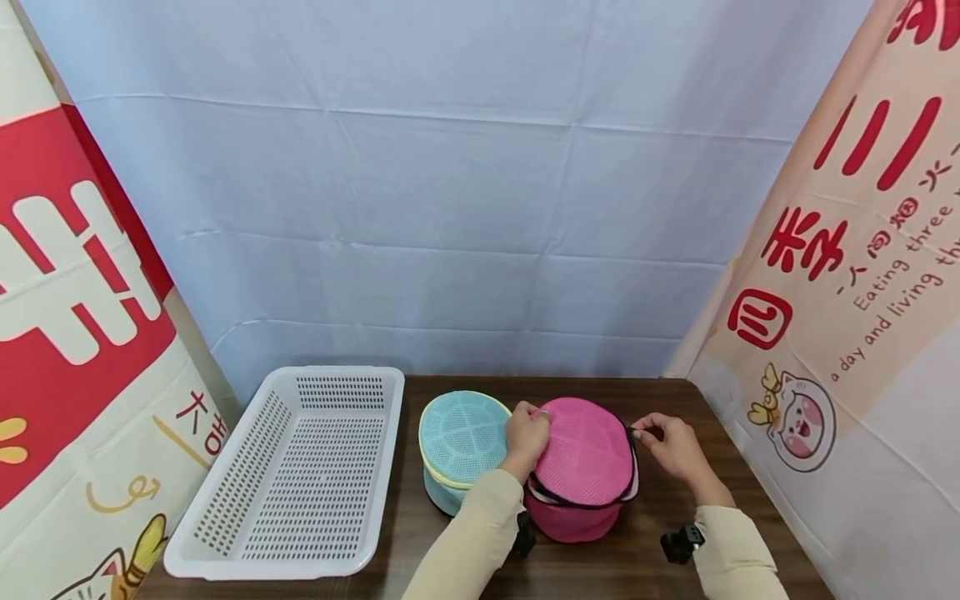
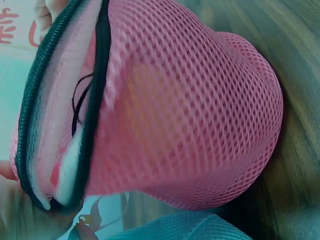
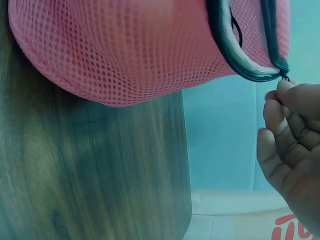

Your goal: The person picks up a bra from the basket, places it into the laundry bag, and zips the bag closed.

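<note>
A round pink mesh laundry bag (image 1: 581, 450) with dark zipper trim stands on the table, its lid partly unzipped along the front. My left hand (image 1: 527, 437) grips the bag's left edge by the lid. On the other side, my right hand (image 1: 671, 450) pinches the zipper pull (image 3: 285, 78) between thumb and index finger. Through the gap, the left wrist view shows a thin black cord (image 2: 79, 102) inside; the rest of the contents is hidden or blurred. A blue mesh laundry bag (image 1: 463, 437) with yellow trim stands just left of the pink one, partly behind my left arm.
A white perforated plastic basket (image 1: 387, 467) lies at the left of the dark wooden table (image 1: 652, 542). A pale cloth (image 1: 450, 183) hangs behind the table, and printed cloths (image 1: 847, 350) hang at both sides.
</note>
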### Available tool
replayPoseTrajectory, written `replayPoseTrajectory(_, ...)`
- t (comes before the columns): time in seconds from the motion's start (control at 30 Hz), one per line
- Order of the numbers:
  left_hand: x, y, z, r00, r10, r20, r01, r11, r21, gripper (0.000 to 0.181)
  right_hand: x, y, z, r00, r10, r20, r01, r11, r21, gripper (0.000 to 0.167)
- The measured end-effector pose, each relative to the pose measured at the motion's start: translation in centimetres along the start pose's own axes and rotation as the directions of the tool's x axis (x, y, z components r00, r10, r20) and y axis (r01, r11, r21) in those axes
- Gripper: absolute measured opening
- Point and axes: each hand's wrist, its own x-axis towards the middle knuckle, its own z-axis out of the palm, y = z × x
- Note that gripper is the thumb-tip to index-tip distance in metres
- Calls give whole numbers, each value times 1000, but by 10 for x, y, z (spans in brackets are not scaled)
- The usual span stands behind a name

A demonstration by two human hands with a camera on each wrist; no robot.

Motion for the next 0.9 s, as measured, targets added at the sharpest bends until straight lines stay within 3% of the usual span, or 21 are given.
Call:
replayPoseTrajectory(0.17,-2,2,2,999,-26,-26,24,998,-65,9,-6,-5,-3,1000,21,-7,-21,1000,23,8)
replayPoseTrajectory(0.33,-3,0,5,995,-76,-63,65,984,-169,7,-13,-6,-6,997,67,31,-68,996,53,7)
replayPoseTrajectory(0.43,-3,-2,5,994,-77,-73,63,982,-176,8,-16,-5,-6,996,81,45,-83,995,50,7)
replayPoseTrajectory(0.67,-4,2,-4,999,-19,-45,19,1000,11,12,-18,-4,-1,996,73,-47,-70,996,50,6)
replayPoseTrajectory(0.9,-4,2,-11,996,59,69,-68,986,153,13,-19,-1,7,989,84,-118,-76,995,69,4)
